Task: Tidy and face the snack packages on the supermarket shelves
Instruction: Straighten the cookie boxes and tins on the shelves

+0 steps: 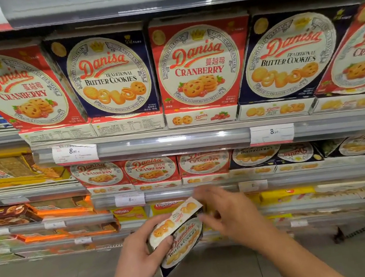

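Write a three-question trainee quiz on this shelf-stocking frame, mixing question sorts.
1. True or false: both hands hold the navy cardboard Danisa butter cookies box.
2. Which price tag figure sits under the upper shelf's leftmost red Danisa cranberry box? A) 8.90 B) 5.20
3. Fill in: one navy box on the middle shelf is printed side ____.

Key: 1 false, left hand grips; right hand too blurred to tell. 2 A. 3 upside down.

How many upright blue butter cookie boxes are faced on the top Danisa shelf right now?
2: one blue box second from left, another blue box fourth from left. More may stand hidden behind them.
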Available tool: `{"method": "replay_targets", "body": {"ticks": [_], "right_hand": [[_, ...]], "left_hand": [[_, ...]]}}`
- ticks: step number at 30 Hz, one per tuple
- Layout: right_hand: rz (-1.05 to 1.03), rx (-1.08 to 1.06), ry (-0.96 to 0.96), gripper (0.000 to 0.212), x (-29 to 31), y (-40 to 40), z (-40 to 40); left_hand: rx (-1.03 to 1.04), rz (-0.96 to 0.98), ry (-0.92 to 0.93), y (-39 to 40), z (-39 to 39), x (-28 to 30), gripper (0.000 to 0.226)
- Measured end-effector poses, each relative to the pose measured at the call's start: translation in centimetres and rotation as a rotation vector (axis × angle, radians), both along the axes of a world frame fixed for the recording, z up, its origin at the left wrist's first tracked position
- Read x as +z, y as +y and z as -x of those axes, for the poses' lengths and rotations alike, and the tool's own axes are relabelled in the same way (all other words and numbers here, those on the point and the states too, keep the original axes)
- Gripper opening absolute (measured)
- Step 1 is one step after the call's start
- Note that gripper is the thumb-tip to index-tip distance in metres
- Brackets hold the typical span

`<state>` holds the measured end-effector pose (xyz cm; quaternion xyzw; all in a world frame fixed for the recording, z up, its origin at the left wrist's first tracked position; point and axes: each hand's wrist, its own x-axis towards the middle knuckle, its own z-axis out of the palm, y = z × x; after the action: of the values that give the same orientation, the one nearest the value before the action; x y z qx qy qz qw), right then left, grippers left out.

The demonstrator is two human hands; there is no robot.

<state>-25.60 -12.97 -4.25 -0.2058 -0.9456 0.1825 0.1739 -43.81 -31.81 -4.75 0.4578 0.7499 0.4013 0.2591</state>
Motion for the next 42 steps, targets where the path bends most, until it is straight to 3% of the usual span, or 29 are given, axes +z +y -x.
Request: {"method": "replay_targets", "body": {"ticks": [4,10,14,19,26,36,42], "right_hand": [[-0.006,0.07,-0.222,0.063,-1.0,-0.6,-2.3],[-0.106,-0.093,-0.138,0.061,-0.7,2.5,-7.9],[-0.068,-0.208,-0.145,0.061,0.1,4.6,-12.3],[-0.091,-0.513,0.002,0.061,0.5,8.5,-18.3],[-0.255,-0.717,0.149,0.059,2.7,12.3,-20.8],[-0.305,-0.7,0.086,0.046,2.1,14.7,-19.3],[-0.328,-0.732,-0.01,0.04,2.0,16.4,-18.7]], "left_hand": [[-0.102,-0.006,0.008,3.0,-3.3,1.0,0.048],[-0.265,-0.034,0.111,8.1,-8.1,2.5,0.051],[-0.337,-0.12,0.3,10.9,-10.6,3.8,0.044],[-0.181,-0.411,0.654,13.4,-10.6,5.4,0.052],[-0.053,-0.103,1.039,15.3,-10.4,5.6,0.077],[-0.02,-0.053,1.101,15.1,-10.5,6.6,0.086],[-0.024,-0.022,1.097,15.2,-10.7,6.8,0.078]]}}
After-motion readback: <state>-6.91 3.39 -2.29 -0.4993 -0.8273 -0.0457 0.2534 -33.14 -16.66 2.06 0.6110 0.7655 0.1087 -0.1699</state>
